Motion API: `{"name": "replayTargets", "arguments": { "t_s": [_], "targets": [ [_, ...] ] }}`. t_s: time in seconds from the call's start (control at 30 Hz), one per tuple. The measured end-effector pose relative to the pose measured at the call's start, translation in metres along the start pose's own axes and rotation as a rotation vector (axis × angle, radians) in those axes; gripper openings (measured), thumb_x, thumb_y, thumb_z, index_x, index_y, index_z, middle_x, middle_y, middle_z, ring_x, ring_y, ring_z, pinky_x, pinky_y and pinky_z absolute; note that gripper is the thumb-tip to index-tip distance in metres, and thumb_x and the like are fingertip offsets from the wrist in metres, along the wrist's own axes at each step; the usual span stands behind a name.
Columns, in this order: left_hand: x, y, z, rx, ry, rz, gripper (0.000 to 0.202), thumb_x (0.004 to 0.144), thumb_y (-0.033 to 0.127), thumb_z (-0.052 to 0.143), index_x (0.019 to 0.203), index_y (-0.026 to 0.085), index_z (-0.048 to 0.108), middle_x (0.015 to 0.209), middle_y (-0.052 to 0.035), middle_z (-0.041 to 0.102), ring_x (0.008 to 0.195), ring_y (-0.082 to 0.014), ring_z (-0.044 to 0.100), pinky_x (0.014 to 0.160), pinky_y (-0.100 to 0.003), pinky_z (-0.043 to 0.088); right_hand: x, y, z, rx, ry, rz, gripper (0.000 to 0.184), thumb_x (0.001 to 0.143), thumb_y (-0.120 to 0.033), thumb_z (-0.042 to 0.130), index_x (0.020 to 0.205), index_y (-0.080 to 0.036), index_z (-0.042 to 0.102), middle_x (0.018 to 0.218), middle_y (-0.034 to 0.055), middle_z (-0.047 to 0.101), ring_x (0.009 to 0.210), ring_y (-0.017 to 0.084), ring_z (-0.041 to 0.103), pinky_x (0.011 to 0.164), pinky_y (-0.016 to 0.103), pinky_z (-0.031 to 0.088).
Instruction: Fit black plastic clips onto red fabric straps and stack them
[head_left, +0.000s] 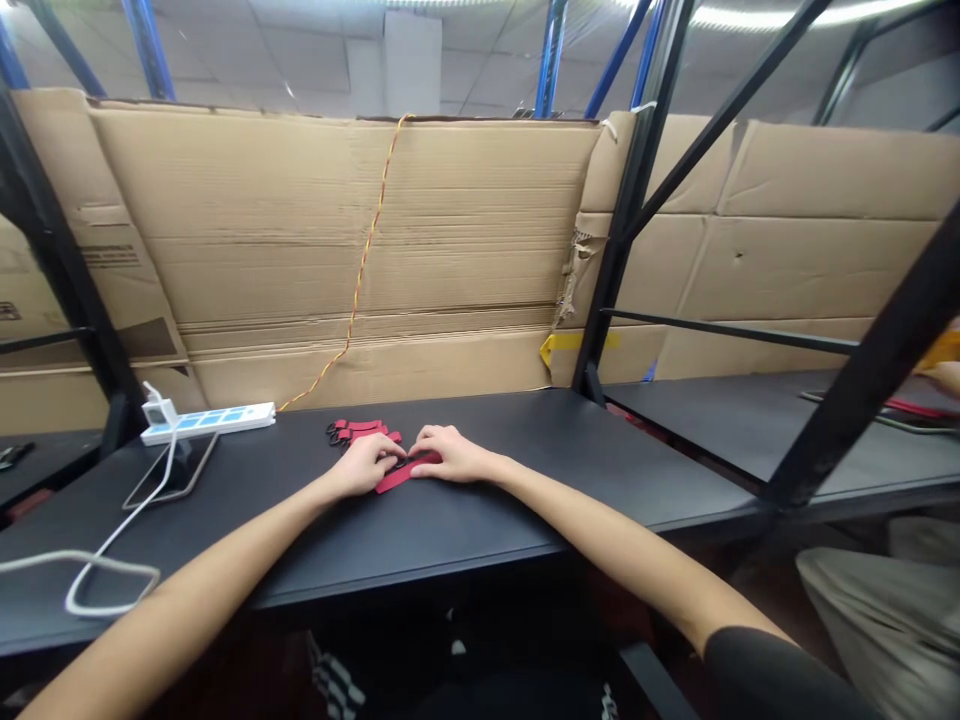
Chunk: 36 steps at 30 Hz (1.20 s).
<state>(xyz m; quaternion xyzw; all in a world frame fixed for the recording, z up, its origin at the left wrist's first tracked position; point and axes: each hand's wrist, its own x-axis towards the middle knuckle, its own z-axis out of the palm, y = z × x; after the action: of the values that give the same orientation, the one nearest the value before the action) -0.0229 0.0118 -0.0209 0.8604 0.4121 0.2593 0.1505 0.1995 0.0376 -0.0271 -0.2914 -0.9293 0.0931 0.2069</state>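
My left hand [364,465] and my right hand [450,453] meet at the middle of a black tabletop [480,530]. Between them lies a red fabric strap [401,476] with a small black clip at its end. The fingers of both hands pinch the clip end, which partly hides it. Just beyond my left hand lies a small bunch of similar red straps with black clips [358,431].
To the left are a white power strip [206,423], a phone [171,468] and a looping white cable [112,575]. Cardboard sheets [337,240] and black shelf posts stand behind the table. Another person's hand [946,378] shows at the far right.
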Motion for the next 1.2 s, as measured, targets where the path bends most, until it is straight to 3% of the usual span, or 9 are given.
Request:
{"name": "replayTargets", "arguments": {
  "t_s": [0.1,0.23,0.37,0.47,0.6,0.77,0.87,1.2],
  "targets": [
    [-0.001,0.000,0.001,0.021,0.016,0.029,0.022,0.080,0.030,0.057,0.091,0.019,0.073,0.092,-0.0045,0.072,0.084,-0.0192,0.064,0.078,-0.028,0.047,0.003,-0.001,-0.001,0.031,-0.039,0.009,0.028,0.082,-0.044,0.062,0.094,-0.020,0.068,0.098,0.0066,0.060,0.094,0.020,0.056,0.087,0.035,0.041],
    [0.000,-0.001,0.002,-0.014,0.042,-0.052,0.025,0.073,0.024,0.063,0.096,0.018,0.072,0.095,-0.0059,0.071,0.086,-0.0205,0.064,0.079,-0.030,0.048,0.001,0.012,-0.011,0.145,-0.121,0.101,0.025,0.072,-0.036,0.073,0.087,-0.016,0.066,0.087,0.0039,0.060,0.077,0.016,0.055,0.070,0.026,0.043],
    [0.001,-0.004,0.002,-0.122,0.047,-0.114,0.036,0.068,0.021,0.067,0.104,0.016,0.069,0.100,-0.0072,0.070,0.079,-0.0191,0.065,0.073,-0.030,0.051,-0.003,0.015,-0.015,0.287,-0.175,0.098,0.030,0.075,-0.030,0.069,0.100,-0.016,0.063,0.079,0.0008,0.059,0.068,0.012,0.052,0.062,0.023,0.042],
    [0.002,-0.008,0.003,-0.240,0.058,-0.131,0.036,0.068,0.024,0.068,0.103,0.014,0.068,0.101,-0.0082,0.070,0.076,-0.0187,0.066,0.071,-0.031,0.053,-0.003,0.006,-0.010,0.279,-0.147,0.033,0.037,0.077,-0.034,0.066,0.111,-0.020,0.062,0.083,0.0007,0.060,0.070,0.013,0.052,0.065,0.024,0.042],
    [0.003,-0.011,0.004,-0.339,0.127,-0.166,0.032,0.064,0.027,0.073,0.092,0.012,0.070,0.089,-0.0086,0.072,0.081,-0.0218,0.068,0.077,-0.034,0.055,0.000,-0.001,0.001,0.291,-0.070,0.013,0.024,0.079,-0.037,0.063,0.093,-0.018,0.067,0.079,0.0015,0.063,0.069,0.013,0.053,0.064,0.024,0.042],
    [0.006,-0.011,0.004,-0.543,0.180,-0.262,0.025,0.070,0.029,0.068,0.087,0.011,0.069,0.076,-0.0068,0.071,0.065,-0.0172,0.067,0.068,-0.035,0.058,0.003,0.014,0.004,0.387,0.080,0.110,0.020,0.083,-0.032,0.056,0.089,-0.016,0.065,0.077,0.0022,0.064,0.068,0.013,0.055,0.066,0.025,0.043],
    [0.006,-0.009,0.004,-0.626,0.196,-0.244,0.027,0.072,0.031,0.068,0.088,0.009,0.069,0.075,-0.0066,0.070,0.063,-0.0151,0.065,0.065,-0.034,0.059,0.003,0.023,0.002,0.387,0.178,0.199,0.023,0.083,-0.035,0.054,0.086,-0.015,0.065,0.074,0.0021,0.062,0.065,0.013,0.053,0.064,0.025,0.042],
    [0.005,-0.004,0.009,-0.644,0.139,-0.227,0.028,0.072,0.033,0.068,0.089,0.011,0.068,0.077,-0.0051,0.070,0.061,-0.0151,0.066,0.065,-0.033,0.058,0.005,0.010,0.005,0.567,0.119,0.190,0.027,0.079,-0.040,0.058,0.074,-0.014,0.061,0.066,-0.0003,0.057,0.062,0.011,0.048,0.062,0.024,0.040]
  ]
}}
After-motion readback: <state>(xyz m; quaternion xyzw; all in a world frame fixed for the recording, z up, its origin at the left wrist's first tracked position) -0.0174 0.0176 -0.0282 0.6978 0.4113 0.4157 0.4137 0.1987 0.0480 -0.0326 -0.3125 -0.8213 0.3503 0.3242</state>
